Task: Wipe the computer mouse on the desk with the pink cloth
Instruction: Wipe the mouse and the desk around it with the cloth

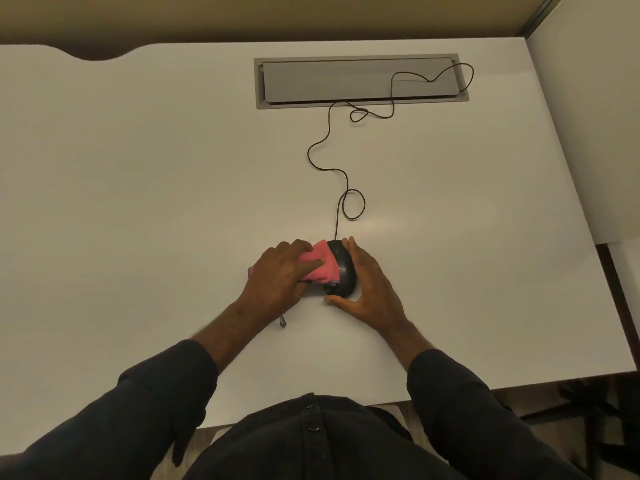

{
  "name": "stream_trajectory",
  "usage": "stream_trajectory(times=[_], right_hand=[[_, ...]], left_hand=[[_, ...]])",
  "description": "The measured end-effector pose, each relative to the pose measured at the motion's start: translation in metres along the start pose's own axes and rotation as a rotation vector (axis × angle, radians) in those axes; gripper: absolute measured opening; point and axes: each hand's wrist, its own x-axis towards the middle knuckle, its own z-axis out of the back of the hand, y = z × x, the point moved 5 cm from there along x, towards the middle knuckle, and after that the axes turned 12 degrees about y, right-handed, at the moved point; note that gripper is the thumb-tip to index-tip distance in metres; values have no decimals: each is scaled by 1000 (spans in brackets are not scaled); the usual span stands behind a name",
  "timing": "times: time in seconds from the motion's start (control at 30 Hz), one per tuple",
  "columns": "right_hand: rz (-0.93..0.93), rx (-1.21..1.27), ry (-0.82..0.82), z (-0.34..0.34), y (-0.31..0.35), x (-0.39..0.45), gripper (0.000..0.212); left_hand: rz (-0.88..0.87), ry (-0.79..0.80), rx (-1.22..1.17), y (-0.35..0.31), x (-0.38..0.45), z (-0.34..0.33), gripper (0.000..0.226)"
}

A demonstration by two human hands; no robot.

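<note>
Pressing the folded pink cloth (pixel 318 263) flat against the black corded computer mouse (pixel 343 270) is the left hand (pixel 277 277); right hand (pixel 372 282), fingers spread, is cupping the mouse's other side on the white desk (pixel 138 202); wiping is mid-step; next likely calls for covering the top, right flank.

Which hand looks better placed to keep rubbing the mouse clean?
The left hand: it presses the pink cloth against the black mouse. The right hand only braces the mouse's other side.

Grey cable hatch (pixel 360 81) set flush near the far edge; white partition (pixel 588 98) at right.
</note>
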Motion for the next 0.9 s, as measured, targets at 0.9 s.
stream_trajectory(times=[0.9], right_hand=[[14,13,-13,1,1,-1,111]], left_hand=[[34,-41,-100,-5,9,7,36]])
